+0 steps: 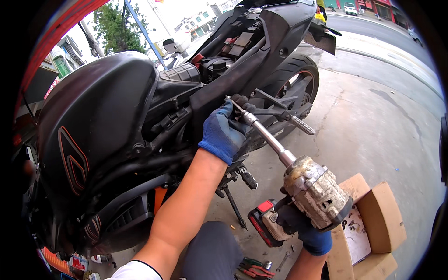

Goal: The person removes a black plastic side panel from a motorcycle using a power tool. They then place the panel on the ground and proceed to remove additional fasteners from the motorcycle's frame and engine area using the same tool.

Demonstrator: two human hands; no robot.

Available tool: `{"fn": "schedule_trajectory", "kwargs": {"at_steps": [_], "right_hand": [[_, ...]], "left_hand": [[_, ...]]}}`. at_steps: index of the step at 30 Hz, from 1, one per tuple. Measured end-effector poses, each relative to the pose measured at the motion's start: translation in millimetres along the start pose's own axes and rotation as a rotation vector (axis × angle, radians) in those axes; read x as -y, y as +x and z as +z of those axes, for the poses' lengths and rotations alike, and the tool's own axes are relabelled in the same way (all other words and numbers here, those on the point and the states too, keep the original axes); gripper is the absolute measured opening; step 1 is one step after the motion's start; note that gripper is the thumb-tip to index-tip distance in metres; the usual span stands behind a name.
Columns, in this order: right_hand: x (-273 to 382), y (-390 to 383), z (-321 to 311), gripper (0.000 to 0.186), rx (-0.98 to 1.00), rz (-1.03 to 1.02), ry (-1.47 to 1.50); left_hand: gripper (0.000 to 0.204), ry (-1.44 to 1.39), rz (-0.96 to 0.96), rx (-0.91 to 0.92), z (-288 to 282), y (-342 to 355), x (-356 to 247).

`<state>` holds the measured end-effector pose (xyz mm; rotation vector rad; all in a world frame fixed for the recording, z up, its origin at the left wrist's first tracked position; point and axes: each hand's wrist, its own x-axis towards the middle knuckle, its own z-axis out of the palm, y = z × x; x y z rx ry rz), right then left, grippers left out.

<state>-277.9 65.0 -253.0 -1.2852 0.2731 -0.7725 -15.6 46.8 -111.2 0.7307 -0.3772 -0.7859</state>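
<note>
In my right hand (301,226), gloved in blue and black, is the grip of a worn, dirty cordless impact wrench (312,189) with a red and black battery (263,219). A long silver extension bar (268,135) runs from its nose up and left, with a socket (249,119) and a thinner bit at the far end. My left hand (221,133), in a blue glove, is closed around that thin end; its fingers partly hide the tip. This end lies beside the side panel of a black motorcycle (224,86), near the footpeg bracket (273,107).
The motorcycle's tank (98,102) fills the left, its rear wheel (298,79) stands beyond. An opened cardboard box (382,217) with small parts sits at right. Pliers (256,268) and a spanner (283,261) lie on the concrete near my knee (212,252). A road runs behind.
</note>
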Motion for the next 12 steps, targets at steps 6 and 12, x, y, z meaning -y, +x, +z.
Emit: {"fn": "schedule_trajectory", "kwargs": {"at_steps": [6, 12], "right_hand": [[1.0, 0.5, 1.6, 0.043, -0.141, -0.272, -0.375], [-6.1, -0.9, 0.0, 0.041, -0.042, -0.212, -0.381]], "left_hand": [[0.024, -0.004, -0.014, 0.029, -6.2, 2.1, -1.2], [0.024, -0.010, 0.002, 0.015, -5.7, 4.4, 0.3]]}}
